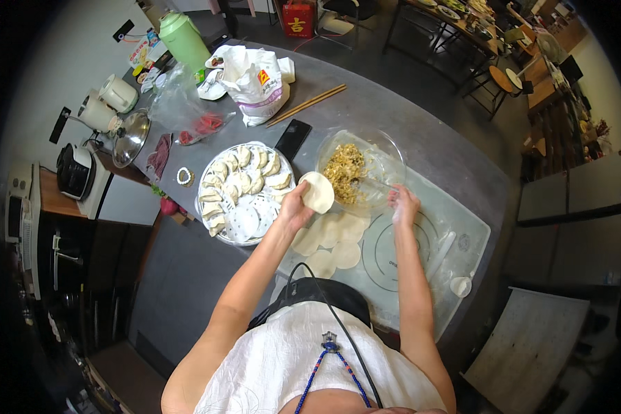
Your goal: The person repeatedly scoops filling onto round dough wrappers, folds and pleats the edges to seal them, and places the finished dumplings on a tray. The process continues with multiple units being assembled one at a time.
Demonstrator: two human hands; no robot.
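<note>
My left hand [295, 208] holds a round dough wrapper [318, 193] between thumb and fingers, close to the rim of a clear glass bowl [396, 150]. Inside the bowl, chopped filling [344, 173] is heaped towards the left side. My right hand [404, 205] grips the handle of a thin utensil [378, 183] whose far end reaches into the filling; its tip is hidden. Several more wrappers [325, 261] lie overlapping on a pale pastry mat [460, 269] below the bowl. Left of my left hand, folded dumplings [243, 182] line a round metal steamer tray [201, 189] with perforated liners [241, 223].
A black phone [293, 139] lies behind the tray, with wooden chopsticks [306, 105] and a white flour bag [252, 83] beyond. A rolling pin [441, 254] and a small white cup [461, 286] rest at the mat's right. A glass lid [131, 137] and a green thermos [182, 42] stand far left.
</note>
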